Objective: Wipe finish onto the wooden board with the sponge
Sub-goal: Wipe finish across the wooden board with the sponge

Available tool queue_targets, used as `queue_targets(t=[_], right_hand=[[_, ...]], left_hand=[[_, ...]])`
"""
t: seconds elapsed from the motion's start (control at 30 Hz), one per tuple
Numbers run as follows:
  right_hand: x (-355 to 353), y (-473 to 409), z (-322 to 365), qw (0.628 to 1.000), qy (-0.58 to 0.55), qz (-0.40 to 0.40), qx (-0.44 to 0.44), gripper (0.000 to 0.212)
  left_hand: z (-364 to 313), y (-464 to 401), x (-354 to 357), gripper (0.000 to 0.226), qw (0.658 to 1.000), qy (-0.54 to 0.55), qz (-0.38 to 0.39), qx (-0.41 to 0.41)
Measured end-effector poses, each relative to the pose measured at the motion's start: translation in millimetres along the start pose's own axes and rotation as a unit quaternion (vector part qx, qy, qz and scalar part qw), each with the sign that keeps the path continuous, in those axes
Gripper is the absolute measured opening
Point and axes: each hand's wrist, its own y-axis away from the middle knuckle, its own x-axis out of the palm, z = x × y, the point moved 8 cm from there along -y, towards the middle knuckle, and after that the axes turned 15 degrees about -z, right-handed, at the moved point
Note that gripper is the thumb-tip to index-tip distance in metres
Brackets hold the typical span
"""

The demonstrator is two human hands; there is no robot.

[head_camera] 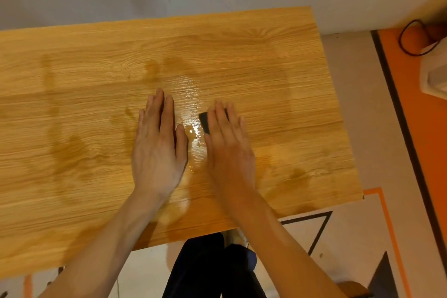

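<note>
A large wooden board [278,84] with light oak grain fills most of the view. My left hand [158,145] lies flat on it, palm down, fingers together, holding nothing. Just to its right, my right hand [228,143] presses down on a dark sponge [205,121], of which only the left edge shows from under the fingers. A glossy wet streak of finish [193,113] runs between the two hands, from beyond the fingertips back to the wrists. Darker damp patches mark the board at left and near its right front corner.
The board's right edge [338,109] and near edge border pale floor with orange and black tape lines. A white object with a black cable [433,72] sits on the orange floor at far right. My dark-trousered legs [205,268] stand below the board's near edge.
</note>
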Motion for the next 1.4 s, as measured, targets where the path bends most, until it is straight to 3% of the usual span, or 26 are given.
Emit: queue_targets(t=[0.13,0.33,0.43,0.53,0.63,0.7,0.87,0.93,1.07,1.13,1.23,1.3,1.4], right_hand=[[2.2,-15.2,-10.1,0.999,-0.029,0.002,-0.027,0.047],[-32.8,92.0,-14.0,0.985,-0.067,0.105,-0.117,0.053],[-32.2,85.0,-17.1,0.978,-0.091,0.099,-0.161,0.051],[-10.0,14.2,-14.9,0.988,-0.115,0.046,-0.097,0.056],[4.4,-32.1,-27.3,0.984,-0.179,0.012,0.0,0.047],[-8.7,-11.3,-27.8,0.978,-0.206,0.001,-0.017,0.047],[-52.3,95.2,-30.6,0.969,-0.198,0.07,-0.133,0.075],[-44.0,77.0,-40.8,0.965,-0.207,0.073,-0.142,0.071],[-20.3,-13.4,-65.5,0.973,-0.226,0.033,-0.039,0.044],[-12.7,-30.6,-74.7,0.979,-0.203,0.024,-0.009,0.042],[-30.0,7.3,-75.8,0.985,-0.173,0.008,-0.027,0.045],[-47.1,58.5,-78.5,0.984,-0.167,0.033,-0.054,0.053],[-62.6,93.1,-85.4,0.974,-0.187,0.061,-0.113,0.049]], left_hand=[[0.4,0.1,0.8,0.054,1.0,-0.003,-0.005,0.0],[0.1,-0.3,-2.8,0.053,1.0,0.017,-0.018,-0.002],[-0.5,-0.6,-3.0,0.051,1.0,0.018,-0.019,-0.005],[0.7,-1.3,-2.0,0.051,1.0,0.009,-0.015,-0.011],[0.0,0.3,-0.9,0.052,1.0,0.01,-0.015,-0.006],[0.6,1.5,-0.2,0.053,1.0,0.011,-0.013,-0.007],[1.3,1.1,-1.5,0.053,0.999,0.036,-0.015,-0.014],[-1.8,3.2,-7.3,0.053,0.998,0.064,-0.017,-0.008],[-11.7,31.4,-21.5,0.053,0.997,0.075,0.006,-0.011],[-16.3,51.2,-22.1,0.054,0.998,0.066,0.02,-0.014],[-17.4,64.8,-18.3,0.054,0.998,0.052,0.022,-0.016],[-17.3,65.1,-16.0,0.053,0.999,0.041,0.017,-0.013],[-18.1,63.1,-14.0,0.054,1.0,0.024,0.017,-0.006]])
